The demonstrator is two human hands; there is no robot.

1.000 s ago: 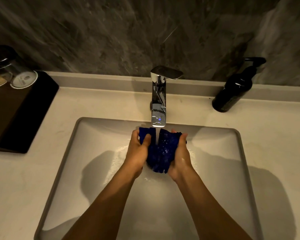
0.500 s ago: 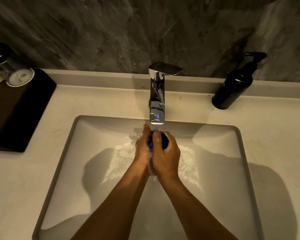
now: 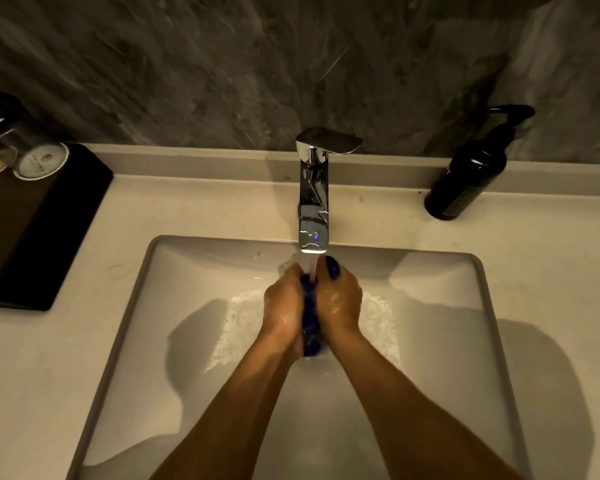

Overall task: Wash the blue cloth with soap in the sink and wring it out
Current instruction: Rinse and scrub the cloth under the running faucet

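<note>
Both hands, left [image 3: 284, 303] and right [image 3: 340, 299], clamped around the blue cloth [image 3: 310, 320], bunched between the palms under the tap [image 3: 313, 216] over the sink [image 3: 478, 271]. Likely trouble: splashing onto the counter [image 3: 222, 209]; slipping from soapy hands.

A dark grey marbled wall [image 3: 222, 64] rises behind a pale stone counter [image 3: 534, 271] with a low upstand. A black tray [image 3: 49, 230] at far left carries what seem to be capped glasses [image 3: 39, 161]. Warm, dim light throws soft shadows across the counter.
</note>
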